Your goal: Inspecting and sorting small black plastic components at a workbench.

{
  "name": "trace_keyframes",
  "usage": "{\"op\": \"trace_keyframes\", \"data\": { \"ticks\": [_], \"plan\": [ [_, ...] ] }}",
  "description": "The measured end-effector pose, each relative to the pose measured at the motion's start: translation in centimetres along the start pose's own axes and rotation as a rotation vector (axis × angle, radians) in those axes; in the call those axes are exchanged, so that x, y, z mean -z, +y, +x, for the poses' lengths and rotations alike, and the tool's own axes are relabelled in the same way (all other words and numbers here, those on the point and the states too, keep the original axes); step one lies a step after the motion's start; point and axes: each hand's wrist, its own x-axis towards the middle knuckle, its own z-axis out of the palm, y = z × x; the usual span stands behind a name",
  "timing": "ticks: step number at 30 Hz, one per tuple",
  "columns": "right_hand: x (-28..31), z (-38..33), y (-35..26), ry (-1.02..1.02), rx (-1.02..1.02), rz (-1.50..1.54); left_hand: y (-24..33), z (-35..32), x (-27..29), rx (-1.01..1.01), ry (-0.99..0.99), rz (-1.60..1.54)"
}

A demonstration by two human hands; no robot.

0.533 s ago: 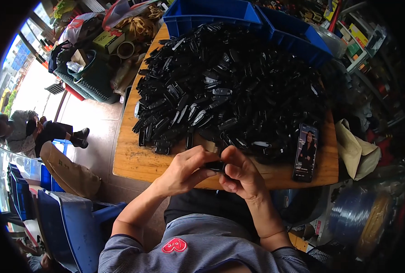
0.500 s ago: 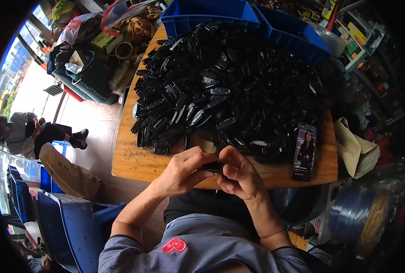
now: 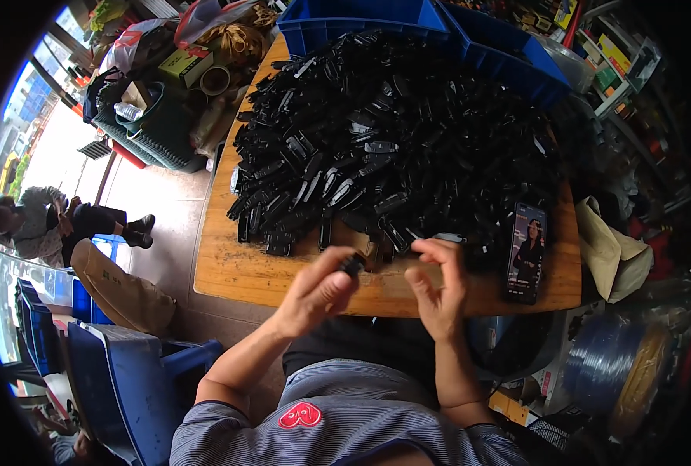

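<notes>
A large heap of small black plastic pieces (image 3: 431, 147) covers most of the wooden table (image 3: 236, 272). My left hand (image 3: 314, 293), just over the table's front edge, pinches one small black plastic piece (image 3: 352, 265) between thumb and fingers; its exact kind does not show. To its right, my right hand (image 3: 441, 289) is slightly blurred, thumb and fingers apart, nothing between them. Its fingertips are close to the heap's near edge. A small brown block-like thing (image 3: 361, 245) lies at that edge, partly among the black pieces.
A phone (image 3: 527, 252) with a lit screen lies at the table's right. Two blue bins (image 3: 368, 33) (image 3: 508, 66) stand behind the heap. Left of me are a blue plastic chair (image 3: 132, 388) and a brown sack (image 3: 120, 287); further off, another person (image 3: 50, 221) sits.
My hands have come apart. The black piece both were at stays in my left hand, while my right hand has moved right and opened. The view has shifted slightly.
</notes>
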Motion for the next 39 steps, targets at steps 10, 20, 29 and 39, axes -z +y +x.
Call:
{"op": "trace_keyframes", "data": {
  "ticks": [10,20,29,39],
  "plan": [
    [2.3,2.7,2.0,0.074,0.101,-0.304,3.0,2.7,5.0,-0.404,0.145,1.282],
    [3.4,2.5,1.3,0.121,-0.177,0.558,2.6,5.2,3.2,-0.454,-0.004,1.084],
    [-1.5,2.7,-1.0,0.032,-0.042,0.268,1.3,5.2,-1.9,-0.493,0.071,0.812],
    [-0.2,3.4,-0.8,-0.083,-0.245,0.539,1.1,5.6,-0.7,0.222,-0.157,-0.255]
  ]
}}
